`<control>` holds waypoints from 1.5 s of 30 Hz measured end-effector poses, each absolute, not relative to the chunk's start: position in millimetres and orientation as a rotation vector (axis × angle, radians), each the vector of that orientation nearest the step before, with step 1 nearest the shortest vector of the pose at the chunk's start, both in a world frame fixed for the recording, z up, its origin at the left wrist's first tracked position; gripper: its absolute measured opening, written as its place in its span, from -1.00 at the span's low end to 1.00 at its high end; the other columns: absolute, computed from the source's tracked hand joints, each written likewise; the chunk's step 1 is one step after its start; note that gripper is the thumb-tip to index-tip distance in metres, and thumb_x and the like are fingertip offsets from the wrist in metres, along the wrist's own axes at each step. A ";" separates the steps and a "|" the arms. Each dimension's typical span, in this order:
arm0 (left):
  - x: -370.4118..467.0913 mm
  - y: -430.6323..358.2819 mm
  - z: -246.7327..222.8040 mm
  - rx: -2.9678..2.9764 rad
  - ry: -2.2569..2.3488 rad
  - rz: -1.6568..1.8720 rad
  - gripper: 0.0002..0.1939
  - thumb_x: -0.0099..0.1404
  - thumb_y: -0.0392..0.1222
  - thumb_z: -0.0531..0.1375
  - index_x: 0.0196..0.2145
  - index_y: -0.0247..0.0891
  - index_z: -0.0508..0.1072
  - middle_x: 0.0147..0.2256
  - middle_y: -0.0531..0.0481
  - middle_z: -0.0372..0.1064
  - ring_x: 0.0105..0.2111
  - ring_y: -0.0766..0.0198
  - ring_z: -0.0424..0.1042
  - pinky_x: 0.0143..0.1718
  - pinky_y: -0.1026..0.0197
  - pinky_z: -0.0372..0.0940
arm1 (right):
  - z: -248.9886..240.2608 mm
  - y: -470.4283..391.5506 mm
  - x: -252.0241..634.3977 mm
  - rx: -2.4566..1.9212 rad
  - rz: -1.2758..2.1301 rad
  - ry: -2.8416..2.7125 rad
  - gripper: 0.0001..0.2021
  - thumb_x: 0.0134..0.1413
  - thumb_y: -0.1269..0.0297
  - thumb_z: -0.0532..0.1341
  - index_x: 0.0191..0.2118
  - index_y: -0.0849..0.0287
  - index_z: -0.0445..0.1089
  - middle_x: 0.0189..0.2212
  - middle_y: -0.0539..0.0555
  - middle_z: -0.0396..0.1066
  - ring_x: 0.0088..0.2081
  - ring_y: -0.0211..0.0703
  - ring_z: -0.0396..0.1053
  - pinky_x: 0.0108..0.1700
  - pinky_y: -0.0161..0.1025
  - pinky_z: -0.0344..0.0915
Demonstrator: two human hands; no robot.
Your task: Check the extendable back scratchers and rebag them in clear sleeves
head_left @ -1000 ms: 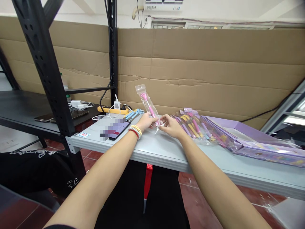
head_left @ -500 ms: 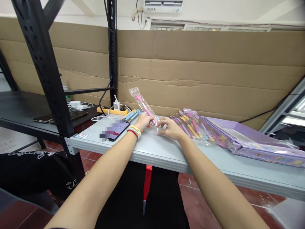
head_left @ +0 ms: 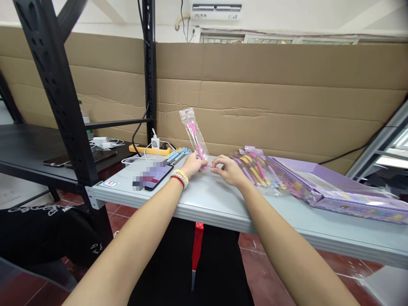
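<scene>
The left hand (head_left: 194, 165) has its grip closed around the lower end of a clear sleeve (head_left: 187, 114), and the pink tool (head_left: 192, 128) inside stands tilted above the bench (head_left: 219, 197), top leaning left. The right hand (head_left: 230, 171) has thumb and finger brought nearly together at the sleeve's bottom; whether that grip pinches film or only touches it, I cannot tell. Since the hold is low, the long upper part could swing or slip, and a hard tug at the bottom might tear such thin-looking film. A drop leftward might land on the blue-handled tools (head_left: 180, 155) or the phone (head_left: 161, 173) (its screen is partly blurred out). The tool's lower end is hidden behind the left fingers, a thin line between the hands could be film or something else, and glare muddles the bagged tools (head_left: 256, 168) beside the purple box (head_left: 347, 208).
</scene>
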State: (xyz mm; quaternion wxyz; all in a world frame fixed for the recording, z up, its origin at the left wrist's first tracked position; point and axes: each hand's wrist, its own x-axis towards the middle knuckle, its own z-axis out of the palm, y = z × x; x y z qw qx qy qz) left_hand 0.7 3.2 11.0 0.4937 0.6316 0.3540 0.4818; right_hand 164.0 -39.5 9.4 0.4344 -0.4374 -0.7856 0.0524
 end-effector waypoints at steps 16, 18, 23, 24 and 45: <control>-2.5 -1.6 9.8 1.640 0.543 0.914 -0.50 -0.04 -0.34 0.38 -0.12 -0.33 0.36 -0.41 0.00 0.43 -0.42 0.31 0.43 -0.44 0.26 0.36 | 12.4 -43.1 159.8 -1.173 0.083 -1.815 -0.84 -0.06 0.21 0.22 -0.50 0.17 0.29 -0.55 0.01 0.36 -0.49 -0.27 0.24 -0.39 -0.30 0.17; -2.4 -0.8 9.4 1.646 0.533 0.939 -0.53 -0.04 -0.39 0.35 -0.12 -0.37 0.38 -0.46 0.01 0.41 -0.46 0.32 0.42 -0.44 0.24 0.36 | 11.4 -41.5 160.6 -1.191 0.063 -1.730 -0.78 -0.12 0.14 0.28 -0.45 0.17 0.29 -0.56 -0.01 0.34 -0.50 -0.27 0.23 -0.41 -0.30 0.17; -2.6 -1.4 10.4 1.730 0.510 0.933 -0.67 0.04 -0.38 0.28 -0.18 -0.39 0.48 -0.51 0.04 0.36 -0.50 0.37 0.38 -0.44 0.26 0.35 | 8.9 -37.8 164.4 -1.254 0.325 -1.812 -0.67 -0.07 0.00 0.23 -0.37 0.20 0.31 -0.54 0.02 0.38 -0.53 -0.25 0.28 -0.45 -0.30 0.19; -2.6 -1.8 10.7 1.738 0.511 0.915 -0.69 0.03 -0.38 0.28 -0.19 -0.38 0.49 -0.51 0.04 0.36 -0.50 0.38 0.37 -0.45 0.27 0.34 | 8.9 -37.9 164.8 -1.272 0.370 -1.862 -0.68 -0.04 -0.01 0.19 -0.42 0.20 0.31 -0.55 0.03 0.38 -0.55 -0.26 0.28 -0.47 -0.30 0.17; 2.8 -2.0 12.6 1.708 0.662 1.062 -0.84 0.07 -0.53 0.20 -0.56 -0.37 0.35 -0.66 0.05 0.33 -0.64 0.40 0.34 -0.62 0.35 0.26 | 12.5 -40.8 156.6 -1.261 0.339 -1.793 -0.56 -0.06 -0.13 0.17 -0.62 0.15 0.17 -0.75 -0.03 0.20 -0.66 -0.31 0.14 -0.55 -0.33 0.08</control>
